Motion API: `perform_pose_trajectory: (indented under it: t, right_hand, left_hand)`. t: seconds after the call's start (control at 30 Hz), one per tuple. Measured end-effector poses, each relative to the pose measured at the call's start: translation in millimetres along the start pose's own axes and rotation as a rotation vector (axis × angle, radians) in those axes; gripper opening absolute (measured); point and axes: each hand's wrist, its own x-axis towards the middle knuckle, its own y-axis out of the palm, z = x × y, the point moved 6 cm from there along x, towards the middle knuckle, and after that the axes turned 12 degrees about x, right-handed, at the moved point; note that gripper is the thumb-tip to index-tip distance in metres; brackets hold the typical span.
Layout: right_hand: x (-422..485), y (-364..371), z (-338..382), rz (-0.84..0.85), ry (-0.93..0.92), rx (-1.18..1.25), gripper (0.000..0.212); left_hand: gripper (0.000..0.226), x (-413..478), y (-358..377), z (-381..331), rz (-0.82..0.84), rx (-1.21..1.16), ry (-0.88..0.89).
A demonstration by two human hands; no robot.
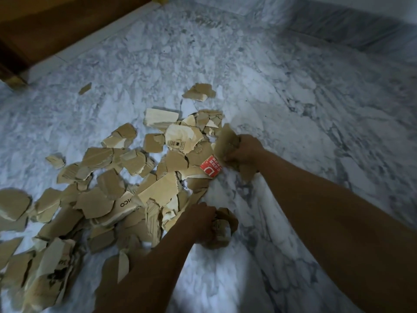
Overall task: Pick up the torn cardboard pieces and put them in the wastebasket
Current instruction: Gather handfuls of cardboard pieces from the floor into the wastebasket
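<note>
Several torn brown cardboard pieces [108, 199] lie scattered in a heap on the marble floor [293, 109], spreading from the centre to the lower left. One piece has a red printed label [211, 169]. My right hand [244, 150] grips a bunch of cardboard pieces [225, 143] at the heap's right edge. My left hand [198, 219] grips a crumpled wad of cardboard [223, 229] lower down, just above the floor. No wastebasket is in view.
A dark wooden piece of furniture [45, 26] with a leg [15, 81] stands at the upper left. A marble step or skirting [349, 30] runs along the upper right. A small stray scrap [85, 88] lies apart near the furniture.
</note>
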Motion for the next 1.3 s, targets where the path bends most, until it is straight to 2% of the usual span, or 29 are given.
perform_pose_trajectory:
  t: [0.13,0.23,0.33,0.4,0.47,0.5,0.53,0.63,0.77,0.87,1.0,1.1,1.23,1.3]
  right_hand:
    - [-7,16,-20,-0.098,0.021,0.093,0.082]
    - [-28,-4,-25,-0.146,-0.062,0.234,0.066]
    - [-55,-43,-32,-0.176,-0.172,0.290,0.069]
    - [-67,-67,-41,-0.186,-0.211,0.201,0.073]
    - [-73,-72,-53,-0.135,-0.204,-0.054,0.063]
    - [-75,-67,-60,-0.109,-0.209,-0.180,0.055]
    - [-78,-59,-68,-0.098,-0.212,-0.240,0.051]
    - [-87,-39,-85,-0.180,-0.228,-0.177,0.044]
    - [-102,-22,-89,-0.338,-0.341,-0.285,0.031]
    - [-108,-16,-95,-0.368,-0.346,-0.258,0.027]
    - [-101,-26,-86,-0.345,-0.217,-0.283,0.028]
    - [-106,-33,-55,-0.180,-0.118,-0.260,0.031]
    - [-142,13,3,0.277,-0.192,-0.076,0.044]
    - [-161,52,20,0.408,-0.204,-0.038,0.045]
  left_hand:
    - [0.040,0,-1,0,0.053,0.000,-0.014]
    - [0.039,-1,-5,-2,0.086,-0.021,0.008]
    - [0.045,8,-17,8,0.099,-0.106,0.022]
    - [0.059,22,-44,22,-0.025,-0.189,0.010]
    - [0.074,42,-75,42,-0.208,-0.203,-0.065]
    - [0.079,52,-85,50,-0.248,-0.163,-0.121]
    - [0.079,60,-91,55,-0.251,-0.107,-0.174]
    - [0.071,70,-87,51,-0.211,0.003,-0.260]
    - [0.090,61,-78,39,-0.306,0.043,-0.306]
    - [0.066,58,-78,34,-0.401,-0.032,-0.232]
    - [0.050,32,-94,36,-0.533,-0.413,-0.207]
    - [0.052,-3,-109,51,-0.554,-0.567,-0.243]
    - [0.042,-42,-102,103,-0.444,-0.439,-0.383]
    - [0.033,-61,-92,134,-0.371,-0.447,-0.458]
